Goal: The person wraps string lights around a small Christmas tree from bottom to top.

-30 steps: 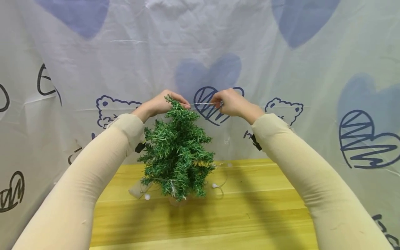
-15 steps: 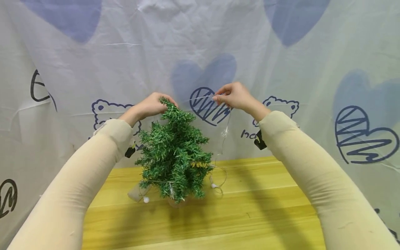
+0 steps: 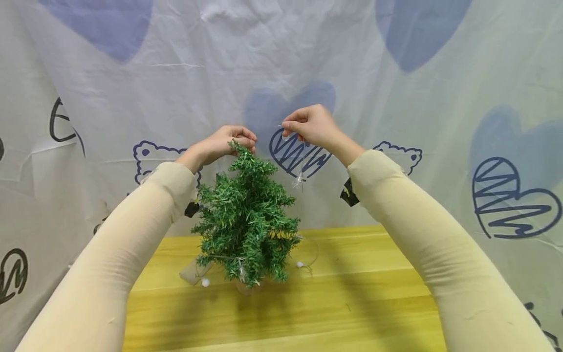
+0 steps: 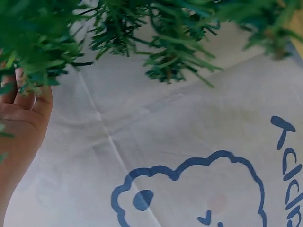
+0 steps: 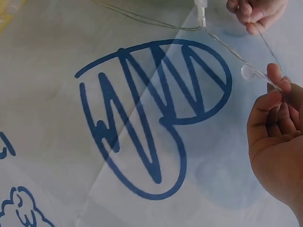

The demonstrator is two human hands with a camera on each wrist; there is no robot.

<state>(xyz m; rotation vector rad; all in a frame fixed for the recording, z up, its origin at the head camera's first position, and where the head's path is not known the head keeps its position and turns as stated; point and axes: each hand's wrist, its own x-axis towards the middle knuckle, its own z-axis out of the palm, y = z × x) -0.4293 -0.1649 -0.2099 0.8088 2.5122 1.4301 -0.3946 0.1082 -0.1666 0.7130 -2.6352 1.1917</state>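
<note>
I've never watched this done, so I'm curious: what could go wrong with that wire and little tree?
The thin wire might slip, since the right grip just pinches it. The clear ornament hanging below could snag on the bristly green tree. A hard pull might tip or shift the tree, as wire also lies against its lower part.

The head camera looks forward and down at the whole tree [image 3: 246, 220]; wrist cameras face the curtain [image 3: 211, 98] from nearer, the left sharing with head the tree at top, the right the scribbled heart [image 5: 156, 120] mid-frame
</note>
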